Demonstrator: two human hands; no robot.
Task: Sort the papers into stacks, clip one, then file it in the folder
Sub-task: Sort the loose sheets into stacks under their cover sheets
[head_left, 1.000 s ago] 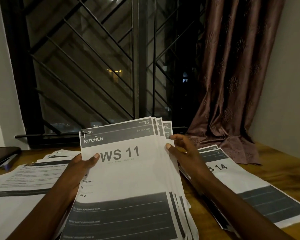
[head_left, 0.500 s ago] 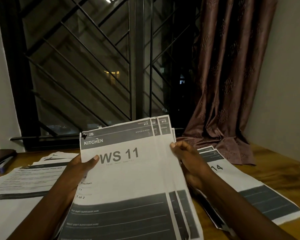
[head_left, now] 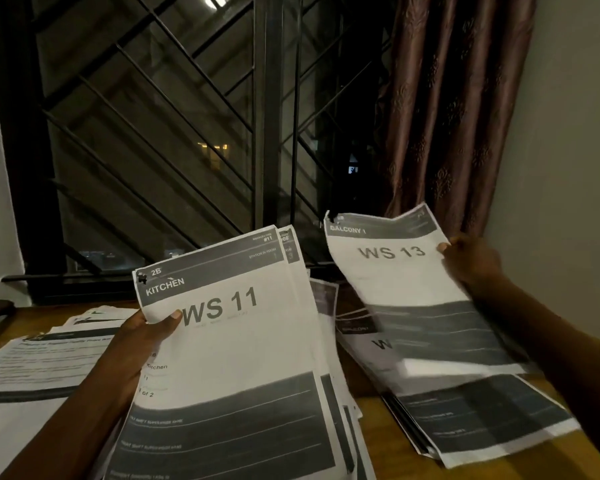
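In the lower centre of the frame the left hand [head_left: 142, 344] grips a fanned bundle of white-and-grey printed sheets [head_left: 243, 358] topped "WS 11". Its thumb presses the front face at the bundle's left edge, and the other fingers are hidden behind. At right centre the right hand [head_left: 471, 261] pinches the right edge of a white-and-grey paper marked "WS 13" [head_left: 395, 271], held in the air above a stack of similar sheets [head_left: 482, 420] lying on the brown wooden bench [head_left: 371, 386].

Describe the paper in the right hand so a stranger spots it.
Start at the brown curtain on the right. Before its lower folds the right hand holds one paper. It alone reads WS 13; the left hand holds a bundle reading WS 11.
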